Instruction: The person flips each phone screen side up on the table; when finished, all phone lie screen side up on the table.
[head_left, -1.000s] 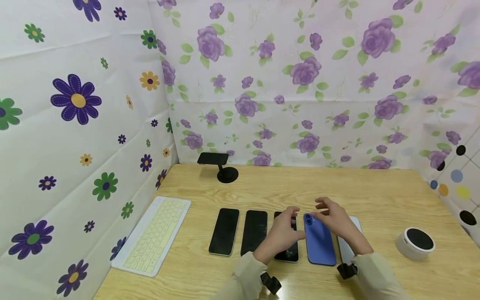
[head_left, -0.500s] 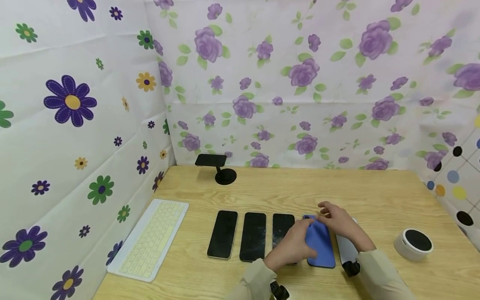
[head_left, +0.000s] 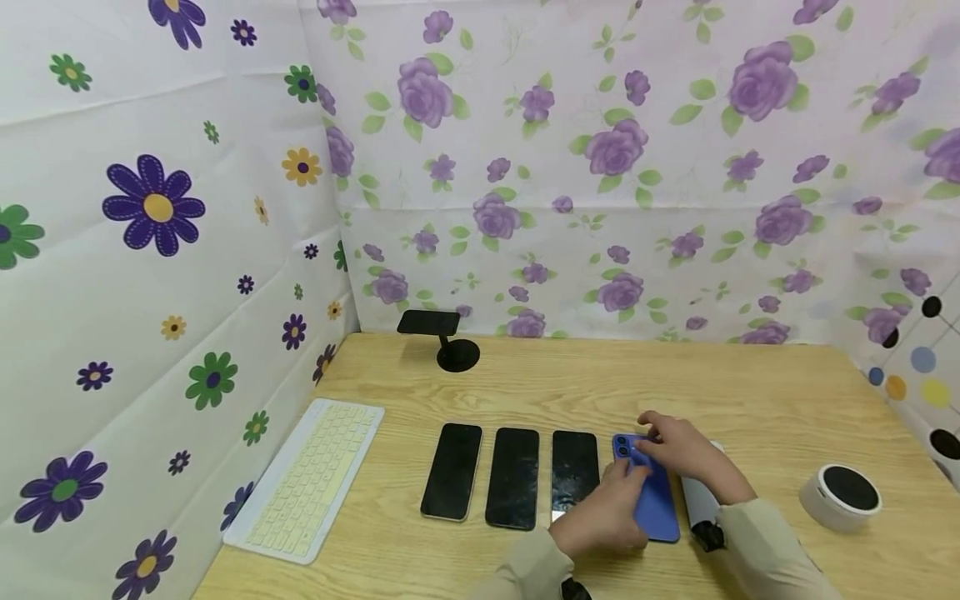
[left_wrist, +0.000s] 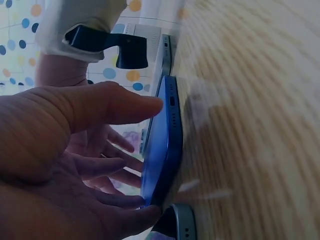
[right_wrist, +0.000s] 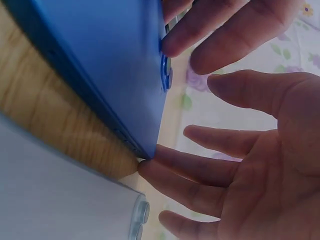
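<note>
the blue phone [head_left: 662, 510] on the table [head_left: 375, 533] is touched at its edges by the loosely spread left hand [head_left: 607, 512] and right hand [head_left: 686, 450], nothing grasped; apparently a grip is being readied, firmer pinching called for.

The blue phone [head_left: 658, 502] looks smooth and satiny from here, the black screens [head_left: 513, 479] glossy, the tabletop [head_left: 757, 404] wood-grained, the keyboard [head_left: 311, 479] at lower left matt plastic.

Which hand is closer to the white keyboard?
The left. The left hand is off to the right of the keyboard, by the left side of the blue phone. The right hand is farther away, near that phone's top right corner.
</note>
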